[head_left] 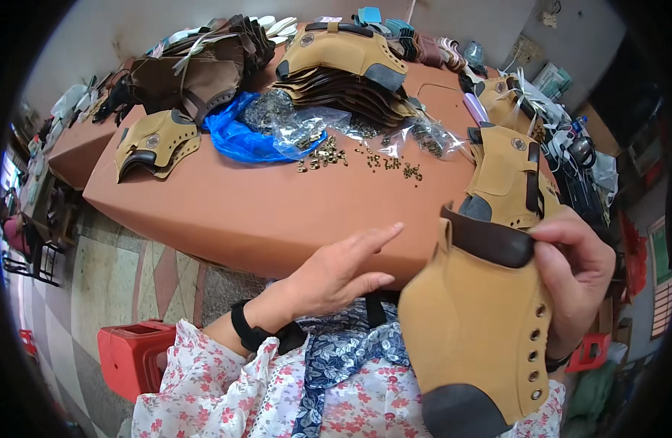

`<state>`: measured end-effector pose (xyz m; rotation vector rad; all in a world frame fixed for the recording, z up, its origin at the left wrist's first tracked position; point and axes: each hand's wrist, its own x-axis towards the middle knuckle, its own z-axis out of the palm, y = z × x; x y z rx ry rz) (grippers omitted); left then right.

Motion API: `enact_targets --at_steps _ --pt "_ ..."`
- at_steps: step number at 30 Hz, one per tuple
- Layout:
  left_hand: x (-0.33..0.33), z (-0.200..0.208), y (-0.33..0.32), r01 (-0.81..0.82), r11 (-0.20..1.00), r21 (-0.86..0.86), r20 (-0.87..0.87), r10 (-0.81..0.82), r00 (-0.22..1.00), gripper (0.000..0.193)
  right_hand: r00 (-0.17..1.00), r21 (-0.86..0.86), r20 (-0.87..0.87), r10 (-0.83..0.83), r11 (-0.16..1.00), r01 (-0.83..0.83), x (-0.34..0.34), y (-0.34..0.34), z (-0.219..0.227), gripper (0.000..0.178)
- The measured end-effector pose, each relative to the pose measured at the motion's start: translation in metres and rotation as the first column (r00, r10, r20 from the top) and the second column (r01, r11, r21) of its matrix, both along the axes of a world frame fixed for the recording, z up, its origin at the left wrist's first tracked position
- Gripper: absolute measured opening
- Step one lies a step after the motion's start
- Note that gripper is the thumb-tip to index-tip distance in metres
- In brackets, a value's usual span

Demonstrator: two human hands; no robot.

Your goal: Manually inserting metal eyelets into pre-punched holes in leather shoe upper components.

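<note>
My right hand (577,270) pinches a tan shoe upper (467,306) by its dark brown padded collar (489,237). The upper hangs over my lap, its black patch at the bottom and a row of metal eyelets (534,355) along its right edge. Nothing is in my left hand (343,266), which hovers palm-inward at the table's front edge, thumb and fingers apart. Beyond the held piece, more tan uppers (500,171) lie on the right of the table. Small brass-coloured metal pieces (325,153) are scattered across the table's middle.
On the orange-brown table (263,204) stand a stack of tan uppers (343,55), a pile of dark brown uppers (197,69) and a blue plastic bag (237,135). One tan upper (157,142) sits at the left. A red stool (132,358) is on the floor at lower left.
</note>
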<state>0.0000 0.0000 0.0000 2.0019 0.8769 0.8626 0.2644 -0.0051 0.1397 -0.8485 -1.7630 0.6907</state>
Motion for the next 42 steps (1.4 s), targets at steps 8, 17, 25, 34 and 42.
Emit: enact_targets --at_steps 8,17,25,34,42 --pt "-0.012 0.032 -0.035 0.269 0.836 -0.478 0.688 0.167 0.706 0.080 0.953 -0.303 -0.034 0.300 0.906 -0.296 -0.081 0.034 -0.022 0.024" --pt "-0.063 -0.045 -0.010 0.271 0.754 -0.598 0.704 0.332 0.628 0.088 0.848 -0.431 0.273 0.455 0.846 -0.315 -0.082 0.072 -0.118 0.054" --pt "-0.062 -0.022 -0.011 0.128 0.650 -0.749 0.463 0.376 0.802 0.073 0.752 -0.048 0.626 0.207 0.972 -0.228 -0.048 0.063 -0.163 0.057" --pt "-0.081 -0.022 -0.007 -0.147 0.660 -0.736 0.269 0.485 0.832 0.036 0.951 -0.450 0.270 0.152 0.893 -0.015 -0.002 0.082 -0.165 0.039" --pt "-0.108 0.047 0.007 -0.585 0.809 -0.056 -0.390 0.522 0.759 0.040 0.926 -0.802 -0.254 0.278 0.474 -0.363 -0.039 0.092 -0.149 0.009"
